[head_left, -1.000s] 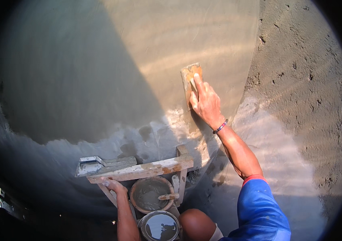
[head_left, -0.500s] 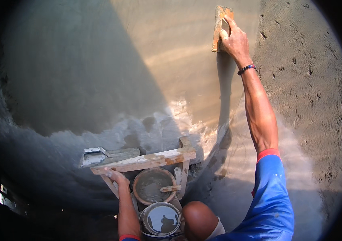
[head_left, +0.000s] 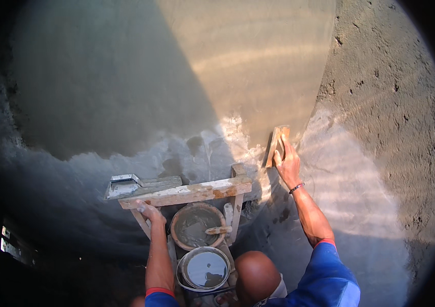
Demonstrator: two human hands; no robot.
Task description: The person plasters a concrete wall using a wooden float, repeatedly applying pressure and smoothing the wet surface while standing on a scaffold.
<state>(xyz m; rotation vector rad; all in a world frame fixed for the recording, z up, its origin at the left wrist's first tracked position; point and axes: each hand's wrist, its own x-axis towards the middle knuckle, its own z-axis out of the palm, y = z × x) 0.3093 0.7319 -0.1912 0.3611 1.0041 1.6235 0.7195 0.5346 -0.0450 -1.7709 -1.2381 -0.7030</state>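
My right hand (head_left: pixel 288 168), a dark beaded bracelet at its wrist, is closed round a wooden plastering float (head_left: pixel 275 148). The float is tilted near the lower edge of the smooth grey plaster (head_left: pixel 258 87); whether it touches the wall, I cannot tell. My left hand (head_left: pixel 150 212) is closed on the left end of a mortar-stained wooden stand (head_left: pixel 192 193), its fingers partly hidden behind the bar. On the stand's left end lie a metal-framed tool (head_left: pixel 123 185) and a grey board (head_left: pixel 160 184).
Under the bar stands a round tub (head_left: pixel 179 240) of wet grey mortar with a wooden-handled tool (head_left: pixel 218 230) in it. Nearer me is a pail (head_left: pixel 180 273) of water, close to my bent knee (head_left: pixel 257 276). Rough, pitted plaster (head_left: pixel 381 87) covers the wall at right.
My right hand has come down the wall with the float, from the top to near the plaster's lower edge, tilting it. My left hand keeps its hold on the stand.
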